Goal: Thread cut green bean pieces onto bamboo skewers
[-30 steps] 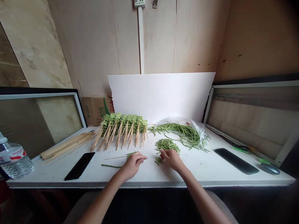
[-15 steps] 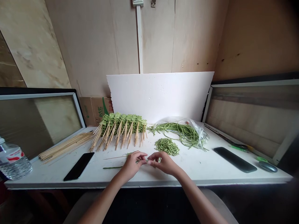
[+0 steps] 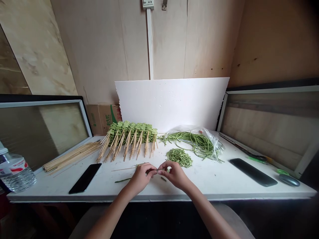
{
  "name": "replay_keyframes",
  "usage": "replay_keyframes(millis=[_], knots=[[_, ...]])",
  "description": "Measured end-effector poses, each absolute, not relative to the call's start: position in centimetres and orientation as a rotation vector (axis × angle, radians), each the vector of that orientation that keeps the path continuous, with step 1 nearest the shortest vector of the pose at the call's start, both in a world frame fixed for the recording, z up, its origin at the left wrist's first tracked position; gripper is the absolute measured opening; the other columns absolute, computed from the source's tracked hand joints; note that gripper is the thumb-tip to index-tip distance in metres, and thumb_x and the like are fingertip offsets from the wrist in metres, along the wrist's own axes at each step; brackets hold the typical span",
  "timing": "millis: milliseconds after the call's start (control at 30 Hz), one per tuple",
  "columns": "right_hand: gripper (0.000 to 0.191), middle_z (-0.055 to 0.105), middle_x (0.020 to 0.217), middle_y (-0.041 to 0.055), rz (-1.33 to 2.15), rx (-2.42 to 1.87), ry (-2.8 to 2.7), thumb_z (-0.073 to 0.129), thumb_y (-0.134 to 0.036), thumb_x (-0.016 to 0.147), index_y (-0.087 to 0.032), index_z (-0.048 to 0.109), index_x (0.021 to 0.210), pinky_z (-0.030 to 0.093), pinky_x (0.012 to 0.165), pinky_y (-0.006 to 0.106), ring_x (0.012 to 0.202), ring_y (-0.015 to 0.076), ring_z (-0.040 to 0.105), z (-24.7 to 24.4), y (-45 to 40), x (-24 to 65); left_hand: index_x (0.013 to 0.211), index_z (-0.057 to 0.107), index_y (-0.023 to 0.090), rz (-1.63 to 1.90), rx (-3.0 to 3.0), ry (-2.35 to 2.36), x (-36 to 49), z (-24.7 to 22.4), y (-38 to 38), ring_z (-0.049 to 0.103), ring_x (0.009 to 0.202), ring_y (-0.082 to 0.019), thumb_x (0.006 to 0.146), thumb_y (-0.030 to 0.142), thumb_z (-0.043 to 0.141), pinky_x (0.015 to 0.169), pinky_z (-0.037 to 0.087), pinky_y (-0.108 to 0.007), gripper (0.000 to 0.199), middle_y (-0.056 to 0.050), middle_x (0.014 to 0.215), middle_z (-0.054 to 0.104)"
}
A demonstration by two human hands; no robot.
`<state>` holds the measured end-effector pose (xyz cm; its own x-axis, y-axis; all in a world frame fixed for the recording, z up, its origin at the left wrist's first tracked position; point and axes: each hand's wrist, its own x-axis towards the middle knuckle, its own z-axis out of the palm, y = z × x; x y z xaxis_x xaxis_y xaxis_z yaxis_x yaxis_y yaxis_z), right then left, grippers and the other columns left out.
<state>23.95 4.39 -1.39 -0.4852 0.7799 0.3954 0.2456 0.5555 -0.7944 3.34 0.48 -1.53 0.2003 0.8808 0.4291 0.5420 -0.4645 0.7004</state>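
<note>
My left hand (image 3: 142, 175) is closed around a long green bean (image 3: 122, 181), whose tail sticks out to the left, low over the white table. Pinched fingertips of my right hand (image 3: 174, 172) meet the left ones at the bean's other end; the fingers hide the exact grip. One short bean piece (image 3: 163, 179) lies on the table just below my right hand. Behind my left hand is a thin wooden skewer (image 3: 123, 169), with some green pieces partly hidden at its right end. A heap of short bean pieces (image 3: 179, 157) is beyond my right hand.
Stacked bean skewers (image 3: 132, 132) stand at the back left, beside bare bamboo sticks (image 3: 72, 156). Long beans (image 3: 191, 139) lie in a clear bag at the back right. Phone (image 3: 85, 178), water bottle (image 3: 17, 172), dark flat object (image 3: 253, 172) and mouse (image 3: 289, 180) sit toward the sides.
A short bean piece now lies below my right hand. The bean's left tail has shortened, drawn rightward toward my hands. My fingertips have come together; the view has shifted slightly.
</note>
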Motion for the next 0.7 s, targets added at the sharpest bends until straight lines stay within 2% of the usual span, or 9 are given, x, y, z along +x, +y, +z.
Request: replay_keyframes(millis=[100,200,300,433,500,600,700], knots=[[0.011,0.073,0.081,0.0045,0.890,-0.805,-1.994,0.070,-0.030,0.087,-0.021,0.076,0.085,0.046,0.062,0.026,0.070,0.0177,0.063,-1.5,4.1,23.6,0.079,0.075,0.018,1.113,2.081,1.274,3.7,-1.3,0.2,0.061,0.073,-0.017,0.093,0.023,0.057,0.071,0.047,-0.028,0.023,-0.004,0.075,0.067],[0.008,0.071,0.079,0.0043,0.980,-0.746,-1.968,0.069,-0.026,0.085,-0.021,0.074,0.081,0.048,0.063,0.027,0.073,0.0185,0.063,-1.7,4.0,23.4,0.069,0.072,0.016,1.079,2.058,1.185,3.9,-1.3,0.0,0.060,0.069,-0.016,0.087,0.013,0.052,0.067,0.048,-0.025,0.026,-0.004,0.073,0.066],[0.011,0.070,0.079,0.0040,1.121,-0.648,-1.929,0.071,-0.030,0.084,-0.021,0.073,0.079,0.049,0.065,0.028,0.076,0.0192,0.063,-1.7,3.7,23.3,0.068,0.072,0.016,1.089,2.051,1.134,3.7,-1.6,0.1,0.060,0.066,-0.015,0.082,0.008,0.051,0.065,0.046,-0.024,0.026,-0.004,0.069,0.064],[0.021,0.071,0.080,0.0043,1.225,-0.570,-1.946,0.073,-0.041,0.084,-0.021,0.073,0.079,0.049,0.065,0.029,0.075,0.0193,0.063,-0.8,3.4,23.5,0.073,0.072,0.015,1.112,2.020,1.193,2.6,-2.2,0.9,0.056,0.060,-0.013,0.087,0.014,0.052,0.060,0.043,-0.024,0.025,-0.002,0.065,0.062],[0.026,0.073,0.084,0.0062,1.064,-0.699,-1.970,0.070,-0.046,0.086,-0.021,0.075,0.080,0.047,0.062,0.029,0.075,0.0203,0.064,-0.5,3.8,24.0,0.076,0.071,0.015,1.107,1.958,1.245,2.0,-2.5,1.3,0.055,0.058,-0.013,0.092,0.022,0.051,0.059,0.043,-0.024,0.027,-0.002,0.065,0.061],[0.036,0.073,0.077,0.0079,0.617,-1.061,-1.984,0.066,-0.049,0.089,-0.021,0.073,0.069,0.045,0.061,0.031,0.073,0.0223,0.064,-0.8,5.1,25.5,0.084,0.071,0.015,1.102,1.888,1.293,1.6,-2.8,1.5,0.054,0.059,-0.013,0.096,0.034,0.051,0.059,0.044,-0.024,0.031,-0.002,0.070,0.063],[0.034,0.073,0.072,0.0089,0.356,-1.414,-1.951,0.068,-0.046,0.088,-0.021,0.071,0.064,0.039,0.053,0.031,0.065,0.0231,0.063,-2.0,6.7,27.1,0.087,0.074,0.016,1.095,1.888,1.314,1.7,-2.8,1.4,0.055,0.059,-0.013,0.096,0.039,0.053,0.061,0.045,-0.025,0.032,-0.003,0.073,0.066]])
